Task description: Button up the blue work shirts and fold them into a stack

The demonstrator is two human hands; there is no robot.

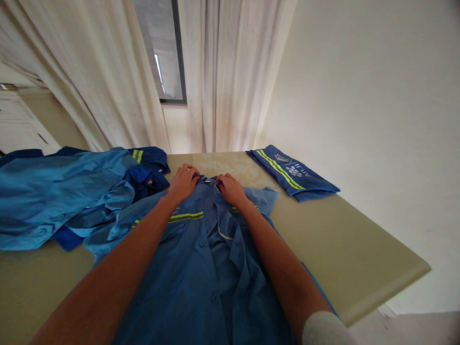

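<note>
A blue button-front work shirt (183,273) with yellow-green stripes across the chest lies spread on the table, its collar pointing away from me and its front partly open. My left hand (184,183) is closed on the left side of the collar. On the collar's other side, my right hand (232,190) pinches the fabric between thumb and fingers. Both forearms reach across the shirt and hide parts of the chest stripes. Some fingertips are hidden by the cloth and the hands.
A folded dark blue garment (287,172) with a yellow stripe and printed logo lies at the table's far right. To the left is a loose heap of blue garments (64,191). The table (345,239) ends near a white wall; curtains (230,76) hang behind.
</note>
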